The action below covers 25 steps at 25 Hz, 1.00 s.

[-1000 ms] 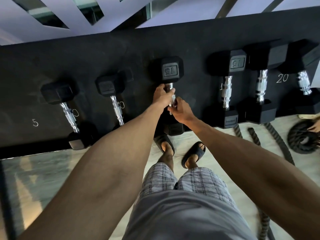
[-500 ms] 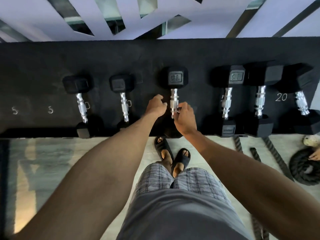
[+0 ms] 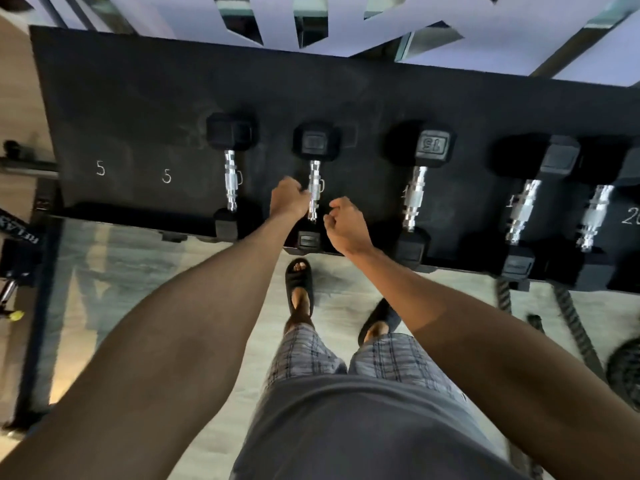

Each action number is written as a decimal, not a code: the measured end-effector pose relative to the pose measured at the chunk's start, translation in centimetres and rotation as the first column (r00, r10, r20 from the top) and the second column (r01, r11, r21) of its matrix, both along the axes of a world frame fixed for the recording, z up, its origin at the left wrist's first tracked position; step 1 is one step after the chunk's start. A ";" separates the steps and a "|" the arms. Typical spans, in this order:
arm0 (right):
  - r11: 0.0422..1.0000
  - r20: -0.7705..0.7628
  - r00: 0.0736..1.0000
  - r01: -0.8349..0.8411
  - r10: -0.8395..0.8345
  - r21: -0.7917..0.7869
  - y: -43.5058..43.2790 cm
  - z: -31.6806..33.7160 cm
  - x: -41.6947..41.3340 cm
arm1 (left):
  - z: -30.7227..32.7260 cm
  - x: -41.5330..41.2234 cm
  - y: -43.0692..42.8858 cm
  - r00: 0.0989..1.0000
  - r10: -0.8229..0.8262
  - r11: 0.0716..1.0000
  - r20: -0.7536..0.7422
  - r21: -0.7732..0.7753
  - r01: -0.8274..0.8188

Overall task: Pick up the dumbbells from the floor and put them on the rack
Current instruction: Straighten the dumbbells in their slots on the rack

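The dumbbell (image 3: pixel 314 188) lies on the rack (image 3: pixel 138 109), its near head at the rack's front edge. My left hand (image 3: pixel 289 199) curls against its handle; I cannot tell if the fingers grip it. My right hand (image 3: pixel 346 221) hangs loosely curled and holds nothing. A careless nudge could roll the dumbbell off the rack onto my foot (image 3: pixel 299 285).

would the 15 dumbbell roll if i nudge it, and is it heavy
Probably won't roll: the 15 dumbbell has flat-sided hex heads resting on the rack. Likely heavy for its size, with solid-looking heads. The ridged chrome handle should resist slipping.
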State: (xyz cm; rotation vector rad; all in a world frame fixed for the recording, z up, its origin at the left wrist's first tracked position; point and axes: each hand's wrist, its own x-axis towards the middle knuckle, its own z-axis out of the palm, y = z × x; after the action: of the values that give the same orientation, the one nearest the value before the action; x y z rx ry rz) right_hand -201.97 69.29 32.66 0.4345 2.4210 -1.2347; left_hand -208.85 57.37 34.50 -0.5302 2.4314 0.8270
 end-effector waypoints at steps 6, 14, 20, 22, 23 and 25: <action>0.984 0.204 0.964 0.178 -0.173 -0.008 -3.9 -3.0 -4.0 | -2.1 -4.2 -0.5 0.992 0.029 0.929 0.124 0.362 -0.072; 0.977 0.213 0.955 0.189 -0.207 0.103 -4.4 -4.6 -5.2 | -4.4 -5.5 0.7 0.975 0.134 0.884 0.179 0.424 -0.200; 0.974 0.168 0.962 0.199 -0.215 0.105 -3.6 -3.9 -6.2 | -3.2 -6.9 1.4 0.992 0.026 0.890 0.122 0.450 -0.079; 0.980 0.179 0.966 0.169 -0.187 0.110 -3.5 -4.1 -6.1 | -3.3 -6.6 1.4 0.994 0.011 0.892 0.108 0.449 -0.059; 0.982 0.193 0.966 0.155 -0.172 0.104 -3.6 -4.3 -5.8 | -3.6 -6.2 1.2 0.995 0.008 0.900 0.102 0.433 -0.051; 0.985 0.210 0.964 0.147 -0.164 0.095 -3.8 -4.5 -5.1 | -3.9 -5.4 0.9 0.995 0.000 0.912 0.103 0.408 -0.043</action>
State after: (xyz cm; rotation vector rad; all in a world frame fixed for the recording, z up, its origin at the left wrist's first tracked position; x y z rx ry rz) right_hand -207.11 65.49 28.14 0.7555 2.2882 -1.0927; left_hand -214.25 58.26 30.57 -0.4238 2.0783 1.2492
